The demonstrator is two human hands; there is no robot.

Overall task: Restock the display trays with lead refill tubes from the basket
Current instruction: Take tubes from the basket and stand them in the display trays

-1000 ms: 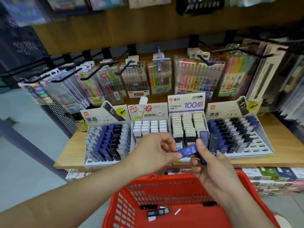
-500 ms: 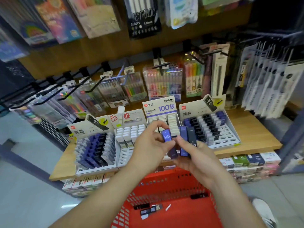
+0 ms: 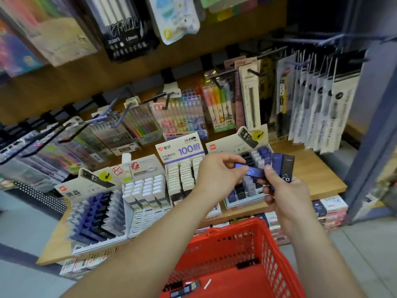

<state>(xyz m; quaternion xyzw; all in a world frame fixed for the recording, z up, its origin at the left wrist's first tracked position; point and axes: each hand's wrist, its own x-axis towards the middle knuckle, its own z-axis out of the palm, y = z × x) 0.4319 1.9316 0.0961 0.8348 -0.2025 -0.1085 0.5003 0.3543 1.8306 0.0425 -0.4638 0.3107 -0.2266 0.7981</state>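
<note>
While both hands hang over the far-right display tray, the left hand has one end of a blue lead refill tube pinched between thumb and fingertips, with the tube lying roughly level. The right hand is curled round a small fan of more tubes, mostly blue with a black tube on the outer side that reads 0.7. Its thumb sits at the other end of the blue tube, looks like it's touching it, so the two hands are pretty much joined up by that one tube. All of this is up in the air just above the tray, not down in any slot.

Four trays sit side by side on the wooden shelf. The far-left tray has rows of blue and black tubes. Next to it is the white tray, then the tray with the big "100" card full of pale tubes, then the one under the hands.

Below the arms is the red basket, and a few dark tubes lie on its floor near the front edge with a little white slip beside them. Pen packs hang on hooks behind the trays, a bit blurry.
</note>
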